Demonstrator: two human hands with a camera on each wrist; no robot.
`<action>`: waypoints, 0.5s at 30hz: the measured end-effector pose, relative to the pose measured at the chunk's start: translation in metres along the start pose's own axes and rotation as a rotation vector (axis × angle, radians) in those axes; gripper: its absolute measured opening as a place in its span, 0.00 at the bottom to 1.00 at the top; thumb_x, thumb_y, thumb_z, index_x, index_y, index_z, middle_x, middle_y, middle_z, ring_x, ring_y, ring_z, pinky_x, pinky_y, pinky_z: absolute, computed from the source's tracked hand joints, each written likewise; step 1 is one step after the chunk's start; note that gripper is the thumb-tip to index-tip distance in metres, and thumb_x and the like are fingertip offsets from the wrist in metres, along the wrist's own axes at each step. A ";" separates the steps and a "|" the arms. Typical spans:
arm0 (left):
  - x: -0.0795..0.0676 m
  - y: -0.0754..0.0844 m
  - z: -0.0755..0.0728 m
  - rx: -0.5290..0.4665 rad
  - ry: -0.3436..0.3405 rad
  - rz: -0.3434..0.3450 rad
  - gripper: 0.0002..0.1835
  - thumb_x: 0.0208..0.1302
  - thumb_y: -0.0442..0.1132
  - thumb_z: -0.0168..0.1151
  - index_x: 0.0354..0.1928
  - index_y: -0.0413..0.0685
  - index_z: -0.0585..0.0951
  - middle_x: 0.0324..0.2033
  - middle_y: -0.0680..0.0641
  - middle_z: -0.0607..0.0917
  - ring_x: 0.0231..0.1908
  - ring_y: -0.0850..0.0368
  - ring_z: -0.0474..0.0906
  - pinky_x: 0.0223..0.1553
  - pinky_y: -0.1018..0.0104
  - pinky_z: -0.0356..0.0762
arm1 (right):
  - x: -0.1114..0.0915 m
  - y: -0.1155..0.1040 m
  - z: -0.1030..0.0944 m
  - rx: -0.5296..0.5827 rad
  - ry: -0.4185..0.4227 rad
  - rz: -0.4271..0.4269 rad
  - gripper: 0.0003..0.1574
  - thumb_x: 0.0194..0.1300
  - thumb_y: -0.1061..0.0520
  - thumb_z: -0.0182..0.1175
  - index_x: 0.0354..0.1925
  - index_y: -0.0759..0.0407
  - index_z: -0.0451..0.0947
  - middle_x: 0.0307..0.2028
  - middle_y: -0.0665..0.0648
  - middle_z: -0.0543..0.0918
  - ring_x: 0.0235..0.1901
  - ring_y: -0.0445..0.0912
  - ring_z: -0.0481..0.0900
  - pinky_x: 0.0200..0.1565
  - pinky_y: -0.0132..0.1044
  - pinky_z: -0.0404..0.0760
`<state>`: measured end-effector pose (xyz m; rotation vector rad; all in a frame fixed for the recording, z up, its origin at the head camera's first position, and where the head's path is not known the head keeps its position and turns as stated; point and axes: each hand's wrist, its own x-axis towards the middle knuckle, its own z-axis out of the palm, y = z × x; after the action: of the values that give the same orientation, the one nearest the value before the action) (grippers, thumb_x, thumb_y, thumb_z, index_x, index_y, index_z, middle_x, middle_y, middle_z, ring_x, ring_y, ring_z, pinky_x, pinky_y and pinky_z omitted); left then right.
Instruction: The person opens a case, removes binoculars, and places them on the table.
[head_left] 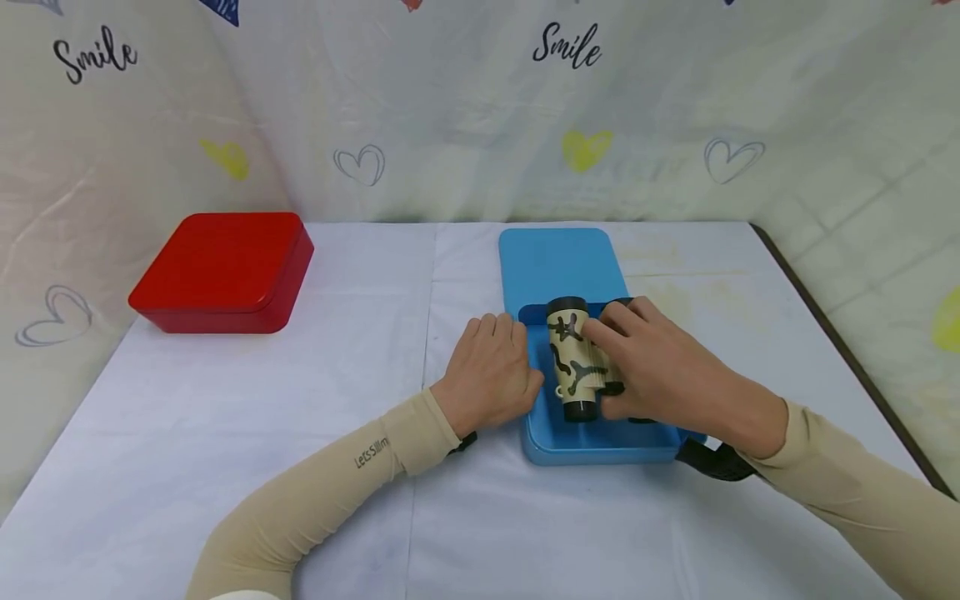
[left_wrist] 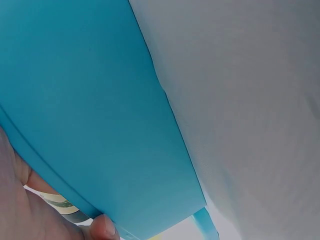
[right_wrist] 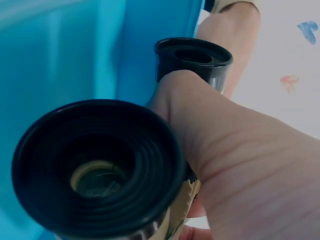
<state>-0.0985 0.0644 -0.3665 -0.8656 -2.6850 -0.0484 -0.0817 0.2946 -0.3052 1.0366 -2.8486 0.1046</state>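
Camouflage-patterned binoculars [head_left: 576, 354] with black ends are in my right hand [head_left: 663, 367], over the open blue box [head_left: 603, 454]. In the right wrist view their black eyepieces [right_wrist: 97, 175] face the camera, and part of the right hand [right_wrist: 240, 135] passes between the two barrels. My left hand [head_left: 491, 367] holds the left wall of the box at its rim. In the left wrist view the fingertip [left_wrist: 104, 227] shows at the rim, beside the blue side wall [left_wrist: 100, 110]. The far barrel is mostly hidden behind my right hand in the head view.
The blue lid [head_left: 562, 265] lies behind the box. A closed red box [head_left: 225, 262] stands at the back left of the white-covered table [head_left: 360, 292]. A printed cloth [head_left: 465, 100] hangs behind, and the table's dark right edge [head_left: 840, 342] shows.
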 end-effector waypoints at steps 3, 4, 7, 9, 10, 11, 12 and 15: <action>-0.001 0.000 0.001 -0.004 -0.001 0.000 0.14 0.67 0.47 0.57 0.27 0.48 0.70 0.23 0.48 0.68 0.25 0.54 0.60 0.31 0.65 0.50 | 0.000 0.001 0.000 0.011 0.014 0.005 0.46 0.40 0.46 0.85 0.56 0.55 0.75 0.47 0.58 0.79 0.46 0.55 0.72 0.44 0.48 0.77; -0.001 0.000 0.001 -0.006 0.000 0.000 0.14 0.67 0.47 0.57 0.27 0.48 0.70 0.23 0.48 0.68 0.25 0.54 0.60 0.31 0.65 0.50 | 0.000 0.002 0.000 0.018 0.019 0.009 0.46 0.40 0.47 0.85 0.56 0.55 0.76 0.47 0.58 0.79 0.46 0.55 0.72 0.44 0.48 0.77; -0.001 0.000 0.001 -0.013 0.006 0.004 0.14 0.67 0.47 0.57 0.27 0.48 0.69 0.23 0.48 0.67 0.25 0.55 0.60 0.31 0.65 0.49 | -0.002 0.002 0.000 0.034 0.041 0.018 0.45 0.40 0.49 0.83 0.55 0.55 0.76 0.48 0.59 0.79 0.46 0.55 0.71 0.44 0.47 0.76; -0.001 0.000 0.001 -0.008 0.016 0.009 0.14 0.66 0.47 0.56 0.27 0.48 0.69 0.23 0.49 0.67 0.24 0.55 0.59 0.31 0.65 0.48 | -0.003 0.003 0.001 0.041 0.064 0.019 0.44 0.39 0.50 0.82 0.55 0.55 0.76 0.48 0.60 0.80 0.45 0.55 0.71 0.43 0.47 0.75; -0.001 0.000 0.001 -0.005 0.021 0.011 0.13 0.66 0.46 0.55 0.27 0.48 0.69 0.23 0.49 0.67 0.24 0.55 0.59 0.31 0.66 0.48 | -0.004 0.003 0.001 0.043 0.077 0.017 0.43 0.38 0.51 0.81 0.55 0.56 0.76 0.48 0.60 0.80 0.45 0.55 0.70 0.43 0.46 0.74; -0.001 0.000 0.001 -0.001 0.027 0.013 0.13 0.66 0.46 0.55 0.26 0.48 0.69 0.23 0.49 0.67 0.24 0.55 0.59 0.31 0.66 0.47 | -0.005 0.004 0.002 0.045 0.092 0.013 0.43 0.38 0.51 0.80 0.54 0.56 0.76 0.48 0.60 0.80 0.45 0.55 0.70 0.44 0.46 0.74; -0.001 0.000 0.001 0.004 0.032 0.014 0.13 0.66 0.46 0.54 0.26 0.48 0.69 0.22 0.49 0.66 0.24 0.56 0.58 0.30 0.66 0.46 | -0.005 0.004 0.002 0.048 0.105 0.011 0.44 0.37 0.52 0.80 0.54 0.56 0.76 0.49 0.60 0.80 0.45 0.54 0.70 0.43 0.46 0.73; -0.001 -0.001 0.002 0.016 0.046 0.018 0.13 0.65 0.46 0.54 0.26 0.49 0.69 0.22 0.50 0.66 0.23 0.56 0.57 0.30 0.66 0.45 | -0.006 0.006 0.002 0.061 0.148 0.003 0.44 0.36 0.53 0.79 0.54 0.57 0.76 0.48 0.60 0.80 0.44 0.53 0.69 0.43 0.45 0.72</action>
<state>-0.0990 0.0636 -0.3683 -0.8736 -2.6313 -0.0415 -0.0812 0.3026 -0.3085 0.9917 -2.7289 0.2591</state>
